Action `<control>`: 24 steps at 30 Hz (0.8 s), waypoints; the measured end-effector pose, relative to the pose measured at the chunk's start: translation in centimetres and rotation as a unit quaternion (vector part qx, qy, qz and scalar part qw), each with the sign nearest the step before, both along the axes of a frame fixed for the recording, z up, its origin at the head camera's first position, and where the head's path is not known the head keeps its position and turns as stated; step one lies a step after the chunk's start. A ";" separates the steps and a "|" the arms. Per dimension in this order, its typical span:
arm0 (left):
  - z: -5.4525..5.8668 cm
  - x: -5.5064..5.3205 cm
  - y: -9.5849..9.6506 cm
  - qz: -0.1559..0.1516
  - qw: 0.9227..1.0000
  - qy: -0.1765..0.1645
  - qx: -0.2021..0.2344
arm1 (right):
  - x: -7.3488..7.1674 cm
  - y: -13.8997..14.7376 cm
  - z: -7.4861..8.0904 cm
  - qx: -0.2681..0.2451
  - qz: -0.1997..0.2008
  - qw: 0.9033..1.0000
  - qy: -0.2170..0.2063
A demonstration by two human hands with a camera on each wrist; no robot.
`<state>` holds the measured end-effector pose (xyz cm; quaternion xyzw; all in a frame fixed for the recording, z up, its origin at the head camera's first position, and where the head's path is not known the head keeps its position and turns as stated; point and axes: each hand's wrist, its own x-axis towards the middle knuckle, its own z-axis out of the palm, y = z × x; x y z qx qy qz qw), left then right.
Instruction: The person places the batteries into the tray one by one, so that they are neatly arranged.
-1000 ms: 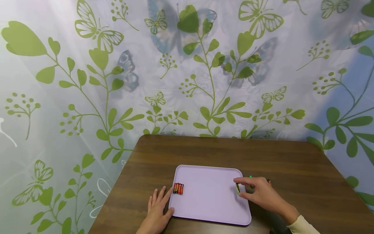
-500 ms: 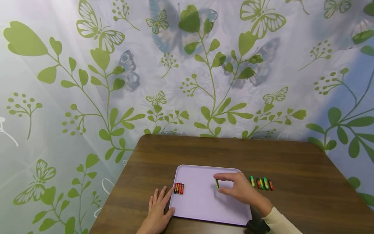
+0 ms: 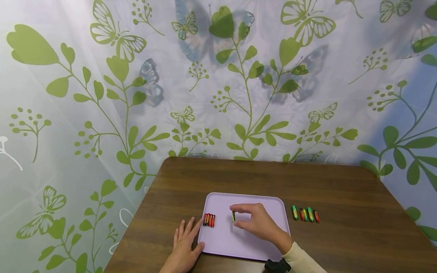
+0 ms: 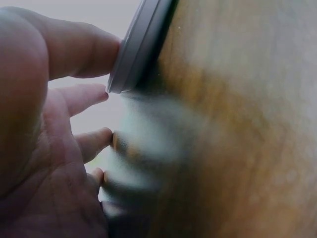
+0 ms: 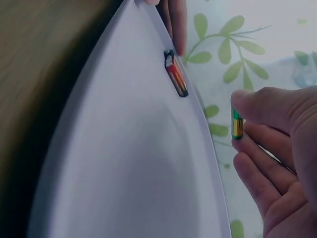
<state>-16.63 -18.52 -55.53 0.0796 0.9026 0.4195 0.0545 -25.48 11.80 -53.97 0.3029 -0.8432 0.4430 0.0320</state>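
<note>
My right hand (image 3: 261, 223) pinches a small green and yellow battery (image 5: 237, 123) by its ends, between thumb and finger. In the head view it hangs over the middle of the lilac tray (image 3: 222, 242). A row of several red and black batteries (image 3: 209, 220) lies side by side along the tray's left side; the right wrist view shows them against the edge. My left hand (image 3: 184, 244) rests at the tray's left rim with fingers spread, thumb and fingertips touching the rim in the left wrist view.
Right of the tray, on the brown wooden table (image 3: 341, 189), several green and red batteries (image 3: 306, 214) lie in a loose row. Behind the table hangs a curtain (image 3: 211, 87) printed with green leaves and butterflies. A black wrist strap (image 3: 278, 266) shows under the right sleeve.
My right hand has carried the green battery leftward from the tray's right edge to its middle, uncovering the batteries on the table at right. The left hand has stayed at the rim.
</note>
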 end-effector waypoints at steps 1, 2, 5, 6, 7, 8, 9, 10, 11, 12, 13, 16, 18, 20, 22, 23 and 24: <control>0.0 0.0 0.0 0.000 1.000 0.000 -0.001 | 0.0 -0.3 0.0 -0.001 -0.001 1.000 0.000; 0.0 -0.1 0.0 0.001 1.000 -0.001 -0.001 | -0.1 -0.6 -0.1 -0.001 -0.002 1.000 0.002; 0.0 -0.1 0.1 0.002 1.000 -0.001 -0.004 | -0.2 -1.5 -0.1 -0.004 -0.006 1.000 0.002; 0.0 -0.1 0.1 0.003 1.000 -0.001 -0.005 | -0.3 -1.9 -0.1 -0.004 -0.007 1.000 0.002; 0.0 -0.1 0.1 0.003 1.000 -0.001 -0.005 | -0.4 -2.2 -0.1 -0.004 -0.008 1.000 0.001; 0.1 -0.1 0.1 0.003 1.000 -0.001 -0.006 | -0.4 -2.5 -0.2 -0.005 -0.009 1.000 0.002; 0.1 -0.1 0.1 0.004 1.000 0.000 -0.007 | -0.4 -2.8 -0.2 -0.005 -0.010 1.000 0.000; 0.1 -0.1 0.1 0.004 1.000 0.001 -0.008 | -0.5 -3.2 -0.2 -0.005 -0.011 1.000 -0.001; 0.1 -0.1 0.1 0.005 1.000 0.002 -0.008 | -0.5 -3.5 -0.3 -0.005 -0.011 1.000 -0.001; 0.1 -0.1 0.1 0.005 1.000 0.003 -0.008 | -0.5 -3.8 -0.4 -0.004 -0.010 1.000 -0.001; 0.0 -0.1 0.1 0.005 1.000 0.004 -0.007 | -0.4 -4.1 -0.4 -0.004 -0.009 1.000 -0.002; -0.3 -0.1 0.0 0.004 1.000 0.013 0.001 | -0.4 -5.0 -0.6 -0.002 -0.002 1.000 -0.004; -0.6 -0.1 0.0 0.005 1.000 0.023 0.011 | -0.4 -5.5 -0.8 0.001 0.000 1.000 -0.008; -1.1 -0.2 -0.1 0.004 0.999 0.035 0.019 | -0.4 -5.9 -1.1 0.005 0.000 1.000 -0.010; -1.6 -0.3 -0.2 0.002 0.998 0.048 0.027 | -0.5 -6.2 -1.3 0.008 -0.003 1.000 -0.009; -1.7 -0.3 -0.2 0.002 0.998 0.051 0.031 | -0.5 -6.4 -1.5 0.010 -0.006 1.000 -0.007; -1.8 -0.3 -0.2 -0.001 0.998 0.054 0.035 | -0.5 -6.5 -1.6 0.011 -0.008 1.000 -0.003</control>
